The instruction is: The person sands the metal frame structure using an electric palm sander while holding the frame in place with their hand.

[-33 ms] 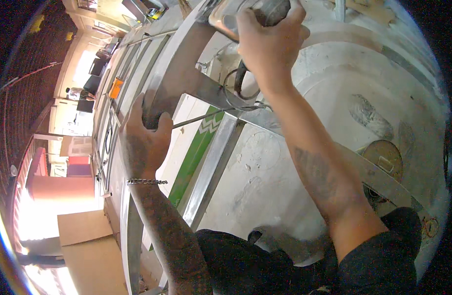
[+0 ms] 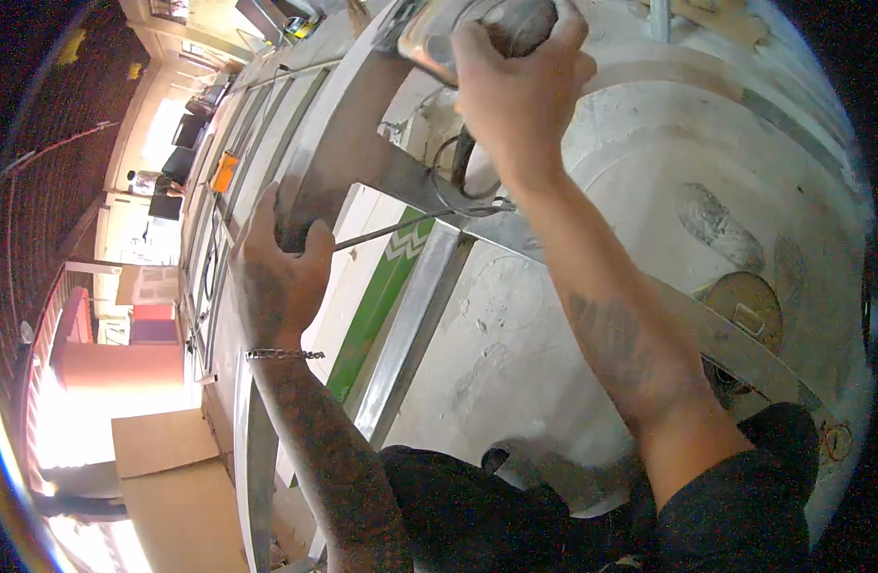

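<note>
My right hand [image 2: 515,105] is closed over the black rounded top of what looks like a palm sander [image 2: 434,43], held at the top of the view over the far part of a grey metal frame [image 2: 348,124]. My left hand [image 2: 281,258] is wrapped round a dark rounded thing [image 2: 294,224] at the near part of this frame; what it is I cannot make out. Beside its thumb, a thin dark cable [image 2: 386,229] runs right to a loop below the sander. The sander's underside is hidden.
Under the frame lies a white panel with a green stripe [image 2: 381,306], beside a bare metal bar [image 2: 415,325]. A round brown disc [image 2: 744,310] lies on the dusty floor at right. Cardboard [image 2: 171,477] stands at lower left, and an orange thing [image 2: 225,172] sits on rails farther off.
My right hand and the sander have shifted slightly to the left. My left hand has stayed almost in place.
</note>
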Action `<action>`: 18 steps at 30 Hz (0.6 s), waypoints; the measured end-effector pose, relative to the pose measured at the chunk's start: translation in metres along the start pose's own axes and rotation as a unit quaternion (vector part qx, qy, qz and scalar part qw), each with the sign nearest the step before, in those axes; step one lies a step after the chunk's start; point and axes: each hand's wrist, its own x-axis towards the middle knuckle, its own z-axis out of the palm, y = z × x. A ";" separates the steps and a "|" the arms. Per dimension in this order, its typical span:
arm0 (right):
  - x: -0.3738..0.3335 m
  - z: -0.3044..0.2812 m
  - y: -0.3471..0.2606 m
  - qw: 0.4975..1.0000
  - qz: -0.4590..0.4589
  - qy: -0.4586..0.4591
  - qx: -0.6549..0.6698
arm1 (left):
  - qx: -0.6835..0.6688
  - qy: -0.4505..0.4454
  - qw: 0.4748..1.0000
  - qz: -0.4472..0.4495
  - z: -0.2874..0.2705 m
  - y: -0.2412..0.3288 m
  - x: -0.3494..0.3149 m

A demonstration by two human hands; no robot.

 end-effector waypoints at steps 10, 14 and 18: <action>0.000 -0.001 0.004 0.999 -0.013 -0.016 0.027 | -0.028 0.012 1.000 0.003 0.002 -0.005 0.001; -0.007 -0.002 0.009 0.999 -0.031 -0.018 -0.003 | -0.026 0.018 0.999 0.017 0.004 -0.008 0.002; -0.022 -0.006 0.011 0.998 -0.047 -0.051 0.004 | -0.031 0.007 0.999 -0.007 0.002 -0.009 0.001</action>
